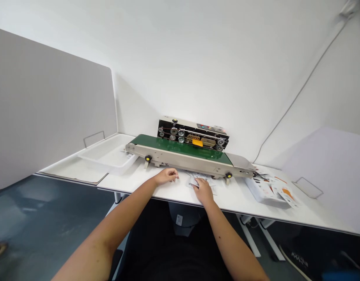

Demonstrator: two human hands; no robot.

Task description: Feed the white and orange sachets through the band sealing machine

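Bare forearms (133,203) reach forward; left hand (165,176) curls inward, its grip unclear; right hand (204,190) grasps printed paper (192,181).

2 hands (203,190), the right on papers (211,182), before green conveyor belt (174,145)

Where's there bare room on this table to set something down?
In front of the conveyor, white tabletop shows bare between the left hand and left plastic bin, and between the printed papers at the right hand and the right bin. It's crowded at those papers and at the right bin, heaped past its rim.
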